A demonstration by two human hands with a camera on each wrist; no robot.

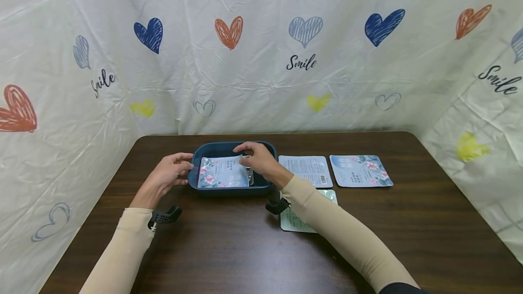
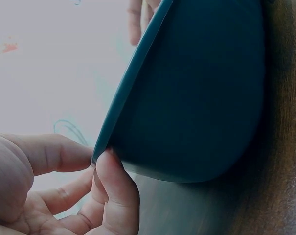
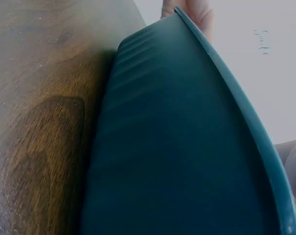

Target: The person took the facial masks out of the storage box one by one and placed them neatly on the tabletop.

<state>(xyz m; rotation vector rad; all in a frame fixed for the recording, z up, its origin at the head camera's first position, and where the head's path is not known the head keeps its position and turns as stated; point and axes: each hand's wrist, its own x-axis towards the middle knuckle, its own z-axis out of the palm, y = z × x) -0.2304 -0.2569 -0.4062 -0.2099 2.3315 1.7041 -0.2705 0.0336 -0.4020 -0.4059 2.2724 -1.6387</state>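
Note:
A dark blue plastic tub [image 1: 229,191] stands on the table. My left hand [image 1: 169,173] is at its left end, and the left wrist view shows thumb and fingertip pinching the tub's rim [image 2: 123,93]. In the tub lies a pale blue flat sachet [image 1: 224,171] with pink flowers; a dark and silvery item [image 1: 250,177] shows at its right edge. My right hand [image 1: 259,162] reaches over the tub's right side, thumb close to the sachet's upper right corner, index finger extended and apart from the thumb. In the right wrist view the tub's wall [image 3: 177,137] hides most of this hand.
Right of the tub lie a pale blue sachet [image 1: 304,169] with small print and a barcode, and a floral sachet [image 1: 361,171]. A green sachet [image 1: 296,221] lies nearer, partly under my right forearm. Behind the brown table [image 1: 220,248] hangs a white heart-printed cloth [image 1: 261,80].

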